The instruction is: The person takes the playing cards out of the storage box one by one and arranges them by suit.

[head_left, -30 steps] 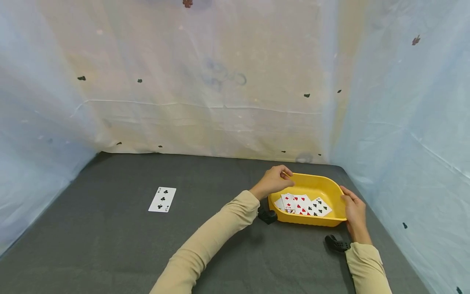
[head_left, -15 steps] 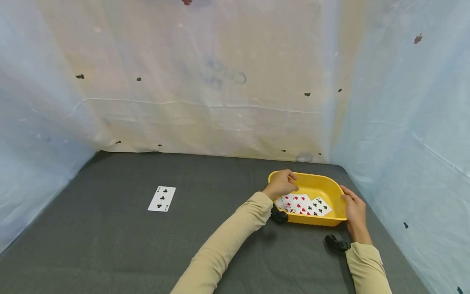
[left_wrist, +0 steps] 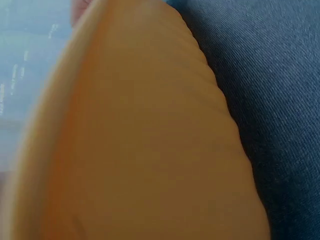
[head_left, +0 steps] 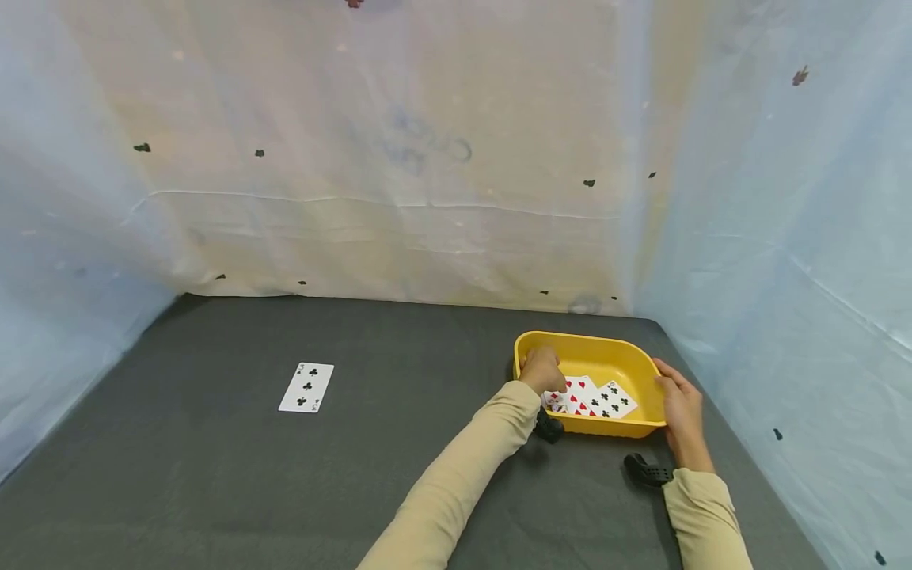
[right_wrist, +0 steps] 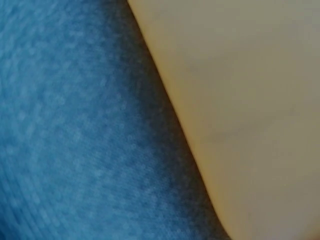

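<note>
A yellow plastic tray [head_left: 613,356] stands at the right of the dark cloth in the head view. My right hand [head_left: 682,412] grips its right end. My left hand [head_left: 543,370] reaches down inside the left end, above the cards there; its fingertips are hidden, so any hold on a card does not show. Overlapping cards lie in the tray: a hearts card [head_left: 580,393], a clubs card [head_left: 617,400] and a partly covered diamonds card. The tray's outer wall [left_wrist: 150,125] fills most of the left wrist view and hides the left fingers.
A three of clubs [head_left: 306,388] lies face up on the dark cloth [head_left: 214,475], well to the left of the tray. Pale plastic sheeting [head_left: 392,158] hangs behind and along both sides. Each wrist wears a black device [head_left: 647,471].
My left hand has moved from above the tray's left rim down into it. The right hand keeps its grip at the right end. The head view has shifted slightly.
</note>
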`<state>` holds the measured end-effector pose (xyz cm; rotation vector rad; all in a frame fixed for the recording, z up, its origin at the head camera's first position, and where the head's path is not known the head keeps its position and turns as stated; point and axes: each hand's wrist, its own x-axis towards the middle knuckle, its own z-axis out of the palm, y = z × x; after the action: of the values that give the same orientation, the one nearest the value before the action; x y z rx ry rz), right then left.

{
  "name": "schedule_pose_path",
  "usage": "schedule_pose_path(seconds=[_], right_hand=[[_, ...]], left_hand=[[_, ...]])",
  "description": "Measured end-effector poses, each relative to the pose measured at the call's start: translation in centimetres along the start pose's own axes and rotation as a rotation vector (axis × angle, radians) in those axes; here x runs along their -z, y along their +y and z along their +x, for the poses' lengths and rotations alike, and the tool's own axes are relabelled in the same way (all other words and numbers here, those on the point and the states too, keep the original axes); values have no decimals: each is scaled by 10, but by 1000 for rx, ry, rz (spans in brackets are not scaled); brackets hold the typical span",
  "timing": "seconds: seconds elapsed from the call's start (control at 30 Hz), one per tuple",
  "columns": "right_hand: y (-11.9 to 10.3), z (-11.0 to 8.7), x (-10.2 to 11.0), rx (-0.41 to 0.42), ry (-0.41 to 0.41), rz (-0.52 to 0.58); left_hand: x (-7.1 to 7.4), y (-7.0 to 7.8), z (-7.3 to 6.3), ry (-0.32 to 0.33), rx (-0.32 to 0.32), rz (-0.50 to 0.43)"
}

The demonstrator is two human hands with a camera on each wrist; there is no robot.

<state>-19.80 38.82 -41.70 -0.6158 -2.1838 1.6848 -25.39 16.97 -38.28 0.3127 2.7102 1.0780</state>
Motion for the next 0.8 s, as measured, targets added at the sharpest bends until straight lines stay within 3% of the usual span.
schedule_pose_path(seconds=[0.27, 0.5, 0.7, 0.8], right_hand=[[-1, 0, -2, -2, -17, -1], [-2, 0, -3, -12, -17, 8], [-3, 0, -5, -14, -24, 15], [-3, 0, -5, -14, -23, 8]], left_hand=[[-7, -3, 4, -4, 20, 122], [-10, -4, 5, -2, 1, 221], [-12, -6, 5, 9, -6, 234], [-10, -5, 4, 17, 3, 168]])
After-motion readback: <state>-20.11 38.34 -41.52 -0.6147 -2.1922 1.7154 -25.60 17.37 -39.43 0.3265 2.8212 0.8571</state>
